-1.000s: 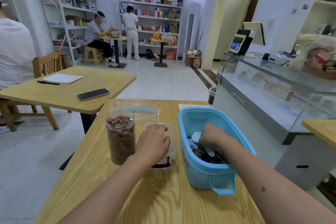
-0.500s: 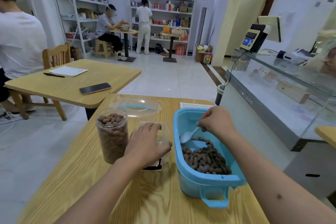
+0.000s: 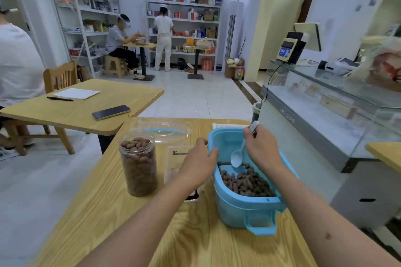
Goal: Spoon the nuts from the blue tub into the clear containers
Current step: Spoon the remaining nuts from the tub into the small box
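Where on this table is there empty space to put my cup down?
Bare wood lies near the front edge of the table, between the two forearms, and left of the full jar. It's crowded between the jar and blue tub, where the left hand holds the clear container.

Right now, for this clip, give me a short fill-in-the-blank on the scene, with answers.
1. The right hand holds a white ____ over the nuts.
2. The nuts lie in a ____ tub.
3. The round jar left of the left hand is ____ of nuts.

Answers: spoon; blue; full
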